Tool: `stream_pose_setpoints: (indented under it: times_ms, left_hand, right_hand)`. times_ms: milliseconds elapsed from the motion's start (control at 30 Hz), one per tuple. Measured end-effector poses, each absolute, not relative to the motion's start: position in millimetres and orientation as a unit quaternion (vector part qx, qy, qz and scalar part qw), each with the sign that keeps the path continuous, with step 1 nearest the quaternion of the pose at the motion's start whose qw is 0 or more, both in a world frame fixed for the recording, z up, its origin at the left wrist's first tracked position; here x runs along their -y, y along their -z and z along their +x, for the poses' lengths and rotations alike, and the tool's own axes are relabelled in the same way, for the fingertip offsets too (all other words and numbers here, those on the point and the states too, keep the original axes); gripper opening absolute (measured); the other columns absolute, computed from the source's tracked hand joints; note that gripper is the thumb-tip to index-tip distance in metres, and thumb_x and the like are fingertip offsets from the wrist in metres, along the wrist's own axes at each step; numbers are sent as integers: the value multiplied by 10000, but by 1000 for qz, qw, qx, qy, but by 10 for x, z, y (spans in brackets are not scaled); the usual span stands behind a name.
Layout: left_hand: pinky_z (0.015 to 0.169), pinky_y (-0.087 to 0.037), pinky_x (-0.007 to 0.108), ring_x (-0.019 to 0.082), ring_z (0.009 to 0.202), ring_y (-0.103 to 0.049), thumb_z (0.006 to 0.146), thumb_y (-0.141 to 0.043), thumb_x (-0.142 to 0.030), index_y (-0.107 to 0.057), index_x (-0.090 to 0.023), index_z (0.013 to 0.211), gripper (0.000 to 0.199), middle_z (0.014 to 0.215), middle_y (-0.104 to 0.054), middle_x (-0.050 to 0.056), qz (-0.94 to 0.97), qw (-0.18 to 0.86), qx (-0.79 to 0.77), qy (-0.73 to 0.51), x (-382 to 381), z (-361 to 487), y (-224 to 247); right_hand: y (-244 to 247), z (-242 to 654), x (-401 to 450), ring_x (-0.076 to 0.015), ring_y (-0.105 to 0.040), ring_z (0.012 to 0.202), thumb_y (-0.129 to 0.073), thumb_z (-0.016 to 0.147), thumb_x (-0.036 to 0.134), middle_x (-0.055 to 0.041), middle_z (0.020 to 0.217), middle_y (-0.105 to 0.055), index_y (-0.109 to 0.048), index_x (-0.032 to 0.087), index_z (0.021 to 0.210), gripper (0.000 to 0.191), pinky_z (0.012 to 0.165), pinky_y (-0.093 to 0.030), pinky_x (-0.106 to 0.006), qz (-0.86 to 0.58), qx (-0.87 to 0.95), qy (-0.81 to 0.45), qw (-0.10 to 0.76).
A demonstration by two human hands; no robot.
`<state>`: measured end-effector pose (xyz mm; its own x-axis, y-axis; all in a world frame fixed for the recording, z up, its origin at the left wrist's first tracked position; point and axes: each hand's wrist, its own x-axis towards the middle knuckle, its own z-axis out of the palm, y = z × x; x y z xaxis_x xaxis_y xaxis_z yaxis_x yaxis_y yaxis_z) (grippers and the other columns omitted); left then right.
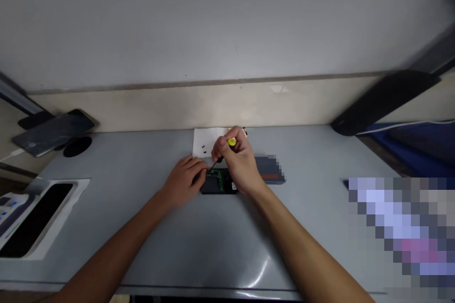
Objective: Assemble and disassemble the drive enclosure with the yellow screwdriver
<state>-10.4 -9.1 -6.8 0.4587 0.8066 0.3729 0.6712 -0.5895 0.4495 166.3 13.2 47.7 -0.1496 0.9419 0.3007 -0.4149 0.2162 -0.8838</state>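
Observation:
A black device with an exposed green circuit board (221, 181) lies flat on the grey table in front of me. My left hand (185, 177) grips its left end, with the fingers at the far left corner and the thumb along the near side. Pinched in my right hand (239, 158) is a screwdriver (232, 142) with a yellow cap on its handle. Its thin dark shaft slants down to the board's far left part, close to my left fingertips. My right hand hides the right end of the device.
White paper (199, 138) with several small black screws (204, 149) lies behind the device. A dark grey case (266, 165) with an orange stripe sits to its right. Leftward are a phone on a stand (53, 132) and another phone (37, 218). A black column (384, 104) stands at right.

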Motion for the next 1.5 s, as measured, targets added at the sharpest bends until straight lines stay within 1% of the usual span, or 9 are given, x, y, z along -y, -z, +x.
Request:
stream_pose_setpoints:
  times_ms: [133,233,333,433,633,800,1033,1300,1500]
  left_hand:
    - [951,-481,409,210,1010,-603,1035,-474,-188,-661,-230,1090,199,1074,-720,20,844,123,-441,-278,90,-108,67]
    - [950,-487,407,211,1017,-607,1033,-472,-189,-662,-237,1093,205,1076,-722,19,845,124,-441,-276,89,-114,67]
    - [965,-482,414,212,1023,-605,1036,-471,-193,-665,-233,1092,205,1083,-722,22,846,124,-441,-272,85,-123,74]
    - [968,-478,421,215,1031,-600,1034,-475,-188,-667,-224,1089,203,1086,-721,26,847,123,-441,-269,77,-131,82]
    - [962,-483,413,206,998,-596,1044,-460,-201,-673,-223,1076,216,1064,-717,25,851,124,-431,-273,73,-133,70]
    - [959,-485,417,210,1002,-599,1043,-469,-204,-678,-228,1087,215,1067,-720,27,848,125,-438,-271,74,-133,75]
    - [949,-496,420,216,1009,-604,1037,-475,-210,-675,-231,1086,207,1050,-713,37,849,117,-435,-276,75,-135,82]
    - [959,-499,432,217,1017,-609,1033,-471,-192,-685,-227,1103,228,1064,-701,50,854,104,-433,-269,84,-142,98]
    - [980,-505,442,225,1055,-615,1031,-468,-197,-698,-227,1100,242,1114,-707,60,857,96,-425,-274,92,-128,71]
  right_hand:
    - [-444,1656,-189,-109,-438,515,-728,893,524,95,603,-433,-398,274,831,418,537,-358,-275,-282,473,-567,612]
    - [-421,1677,-240,-121,-386,546,-627,923,622,63,634,-411,-465,265,821,404,554,-365,-291,-282,456,-572,620]
    - [-438,1697,-257,-151,-447,627,-468,981,629,15,707,-458,-628,256,950,407,636,-431,-317,-266,439,-604,610]
    - [-451,1689,-245,-166,-507,710,-521,970,544,-2,773,-513,-665,266,1021,317,719,-465,-324,-259,427,-621,604]
    - [-439,1652,-217,-155,-572,823,-702,912,467,3,856,-606,-601,261,902,230,804,-459,-312,-267,442,-610,601]
    - [-454,1607,-201,-137,-488,671,-662,946,484,51,724,-519,-489,277,910,273,664,-402,-292,-293,497,-548,606]
    - [-440,1562,-162,-162,-517,795,-522,1017,439,9,839,-530,-604,292,1091,184,742,-424,-313,-288,537,-513,604]
    - [-417,1629,-120,-157,-520,796,-631,970,373,6,886,-557,-537,255,961,151,778,-430,-329,-362,607,-365,606]
    - [-449,1664,-44,-164,-587,824,-563,1013,389,4,896,-580,-491,264,1017,145,789,-464,-343,-304,638,-450,546]
